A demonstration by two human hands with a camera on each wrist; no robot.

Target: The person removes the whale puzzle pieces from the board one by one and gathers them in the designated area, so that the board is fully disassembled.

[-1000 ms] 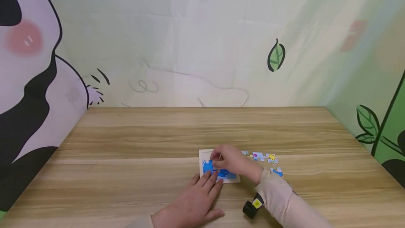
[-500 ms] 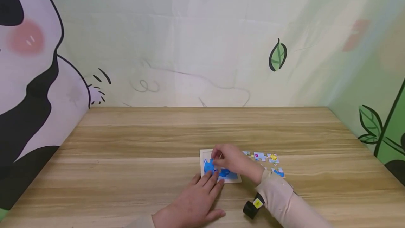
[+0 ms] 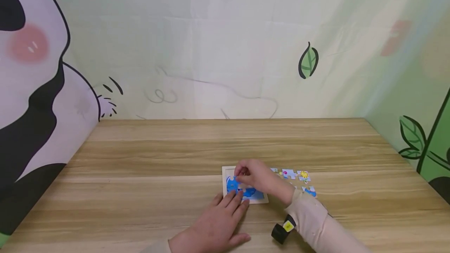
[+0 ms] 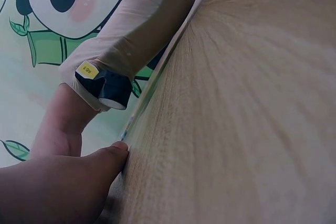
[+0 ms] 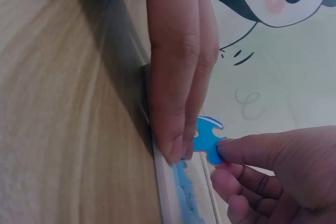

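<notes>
A small wooden-framed jigsaw tray [image 3: 224, 171] with blue picture pieces in it lies on the table. My right hand [image 3: 258, 177] reaches over its right side. In the right wrist view, the thumb and fingers of that hand pinch a bright blue jigsaw piece [image 5: 207, 142], which stands tilted up over the tray. My left hand [image 3: 216, 221] lies palm down with straight fingers, their tips on the tray's near edge. Part of the tray's picture is hidden beneath both hands.
Several loose jigsaw pieces [image 3: 288, 173] lie right of the tray, one with a yellow sun [image 3: 303, 175] and one blue [image 3: 309, 191]. A black wrist camera [image 3: 280, 233] hangs below the right sleeve. Behind the table stands a printed wall [image 3: 225, 50].
</notes>
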